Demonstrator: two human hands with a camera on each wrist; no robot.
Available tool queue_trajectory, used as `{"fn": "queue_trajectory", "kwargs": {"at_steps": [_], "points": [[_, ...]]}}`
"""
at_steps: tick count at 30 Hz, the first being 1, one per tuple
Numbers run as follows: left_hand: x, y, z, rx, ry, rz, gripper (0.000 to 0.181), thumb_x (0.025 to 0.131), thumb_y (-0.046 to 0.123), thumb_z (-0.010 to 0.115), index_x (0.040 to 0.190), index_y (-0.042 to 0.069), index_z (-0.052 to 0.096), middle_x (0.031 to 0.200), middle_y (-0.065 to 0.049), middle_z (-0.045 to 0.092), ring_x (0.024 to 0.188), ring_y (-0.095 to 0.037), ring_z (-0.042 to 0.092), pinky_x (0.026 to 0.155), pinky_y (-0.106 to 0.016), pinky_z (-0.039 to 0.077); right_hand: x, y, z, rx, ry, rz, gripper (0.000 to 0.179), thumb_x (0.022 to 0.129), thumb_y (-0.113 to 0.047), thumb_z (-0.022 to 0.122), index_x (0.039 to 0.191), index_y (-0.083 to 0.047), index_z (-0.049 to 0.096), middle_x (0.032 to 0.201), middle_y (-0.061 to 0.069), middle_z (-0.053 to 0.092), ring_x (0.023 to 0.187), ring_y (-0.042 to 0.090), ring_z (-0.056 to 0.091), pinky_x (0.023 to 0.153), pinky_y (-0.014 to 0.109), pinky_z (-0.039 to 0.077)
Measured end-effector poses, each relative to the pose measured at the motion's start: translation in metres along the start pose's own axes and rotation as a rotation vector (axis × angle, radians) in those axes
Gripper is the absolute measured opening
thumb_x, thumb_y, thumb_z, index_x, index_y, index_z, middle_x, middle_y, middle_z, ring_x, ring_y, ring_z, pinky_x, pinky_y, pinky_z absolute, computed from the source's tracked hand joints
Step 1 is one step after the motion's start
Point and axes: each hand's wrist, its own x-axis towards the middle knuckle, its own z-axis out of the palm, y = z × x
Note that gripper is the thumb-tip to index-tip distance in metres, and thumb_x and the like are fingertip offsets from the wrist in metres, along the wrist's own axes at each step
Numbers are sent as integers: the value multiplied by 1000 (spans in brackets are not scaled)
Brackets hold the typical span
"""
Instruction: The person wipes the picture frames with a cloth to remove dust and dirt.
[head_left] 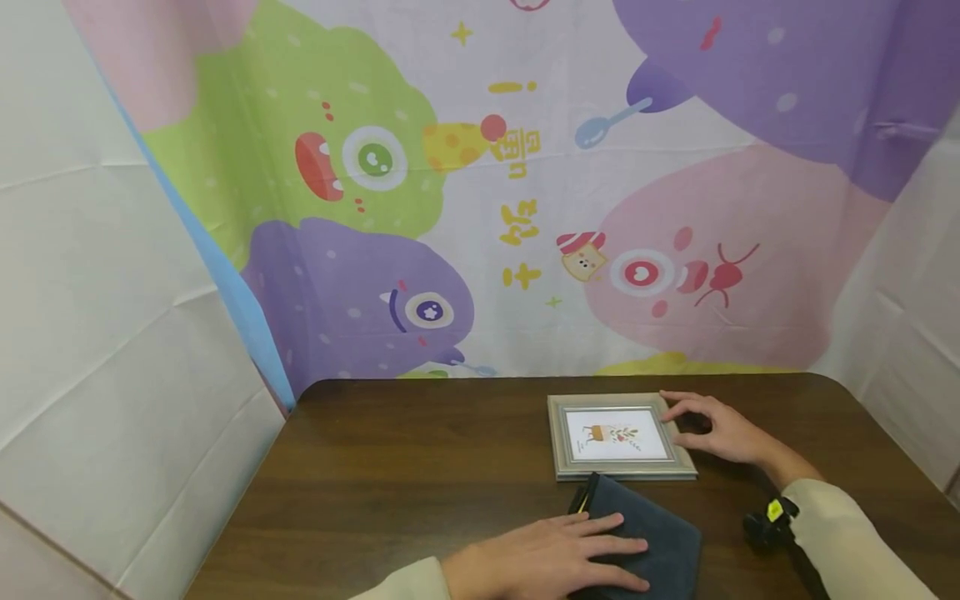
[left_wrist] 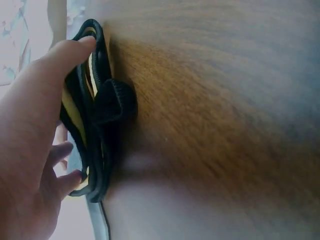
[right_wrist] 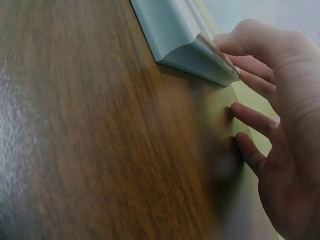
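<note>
Press lightly: right fingers (head_left: pixel 688 407), loosely bent, touch frame (head_left: pixel 626 468) at three o'clock; left fingers (head_left: pixel 617 546) lie spread, unclenched, on pouch (head_left: pixel 663 521).

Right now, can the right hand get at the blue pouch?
Likely yes: the blue pouch has its right side uncovered, near the picture frame that the right hand touches. The left hand resting on top may hinder lifting.

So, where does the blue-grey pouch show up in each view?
Head: the blue-grey pouch lies at the bottom, right of centre, under the left hand.
Left wrist: left of centre, seen edge-on, beside that hand.
Right wrist: not in it.
Shared landmark: the brown wooden table, in all three views.
</note>
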Motion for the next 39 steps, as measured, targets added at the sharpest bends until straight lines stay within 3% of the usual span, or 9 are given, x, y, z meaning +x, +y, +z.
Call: {"fn": "queue_trajectory", "kwargs": {"at_steps": [8,14,21,27,33,36,39], "points": [[5,1,3,71,-1,-14,66,116,58,54,177,42,36,192,6,20,177,-27,26,137,-39,39,0,5,1,39,-17,-4,29,96,-15,86,124,-17,81,166,35,55,149,65,49,111,88,42],[6,1,-1,61,-11,-23,66,114,59,58,175,43,39,191,6,21,178,-26,26,134,-37,43,1,3,-1,57,-33,-23,27,96,-15,86,123,-17,81,165,35,55,149,65,49,113,88,42],[11,3,0,102,-17,-48,67,115,62,54,176,46,34,191,8,23,177,-24,26,129,-34,45,0,4,-2,65,-35,-33,28,97,-15,85,125,-16,81,165,36,55,149,65,47,112,89,42],[17,7,0,175,54,-68,60,115,53,58,173,46,42,184,9,40,169,-17,43,117,-29,53,-1,6,-1,55,-21,-28,28,97,-15,86,124,-17,81,165,33,56,147,63,49,112,86,45],[23,7,2,246,199,-43,40,118,37,60,157,40,66,167,10,63,150,-11,65,106,-18,60,-1,8,0,63,-39,0,29,98,-17,85,126,-18,80,167,33,53,151,63,47,112,88,42],[27,6,6,289,258,-35,35,118,33,58,149,40,72,158,14,70,131,-3,75,83,-7,58,-1,9,0,67,-44,6,29,98,-18,85,127,-18,80,169,33,53,152,63,46,113,88,42],[30,6,9,338,271,-33,34,118,35,57,147,41,74,154,16,73,111,2,77,64,-3,48,-1,8,-1,73,-52,0,29,99,-18,84,128,-18,79,169,33,52,152,63,45,113,88,41]]}}
